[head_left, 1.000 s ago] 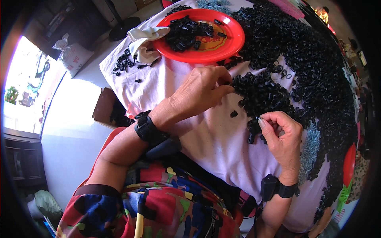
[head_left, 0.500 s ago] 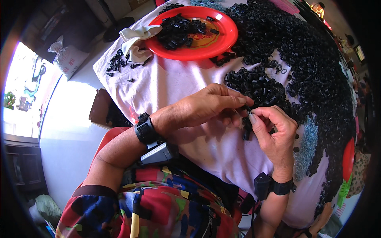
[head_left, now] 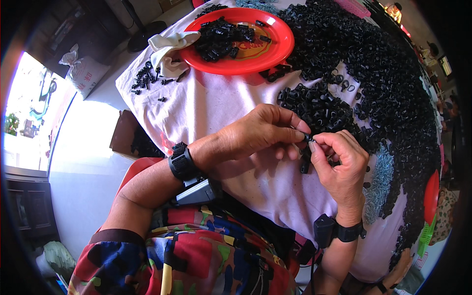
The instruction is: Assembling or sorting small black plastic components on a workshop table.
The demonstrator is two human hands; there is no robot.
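Note:
Over the near part of the cloth-covered table, my left hand and my right hand meet fingertip to fingertip. Between them is a small black plastic part, pinched by thumb and forefinger on both sides and mostly hidden by the fingers. Just beyond my hands lies a heap of loose black plastic parts. One more black piece lies on the cloth below the fingertips, beside my right thumb.
A red plate holding black parts stands at the back, a white glove against its left rim. A large spread of black parts covers the right side. Small bluish metallic pieces lie right of my right hand. Another person's hand shows lower right.
My left fingertips have lowered slightly toward the right ones, and the pinched part has tilted. Lower right, the other person's hand has shifted a little. The rest looks the same.

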